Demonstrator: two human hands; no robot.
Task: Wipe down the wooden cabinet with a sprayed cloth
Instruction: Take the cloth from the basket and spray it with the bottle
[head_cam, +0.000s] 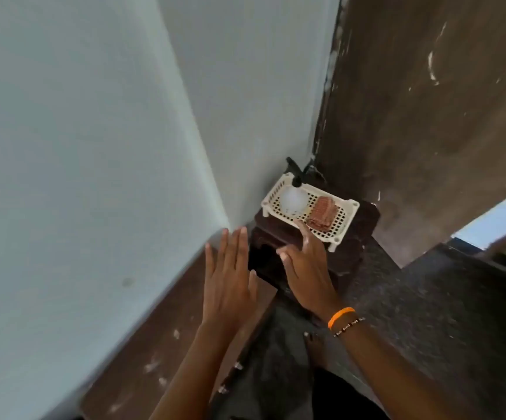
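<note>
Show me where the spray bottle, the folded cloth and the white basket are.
spray bottle [294, 200]: head view, on its pale round body.
folded cloth [321, 215]: head view, on its top face.
white basket [348, 204]: head view, on its right rim.

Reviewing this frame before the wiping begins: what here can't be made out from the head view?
- Cabinet front and lower body: hidden by both hands and the steep downward angle.
- Right hand fingertips: motion-blurred, so contact with the tray is unclear.
- Spray bottle: its contents are too blurred to tell.
- Folded cloth: whether wet or dry is unreadable.
- Left hand: touching the wall or not is unclear.
</note>
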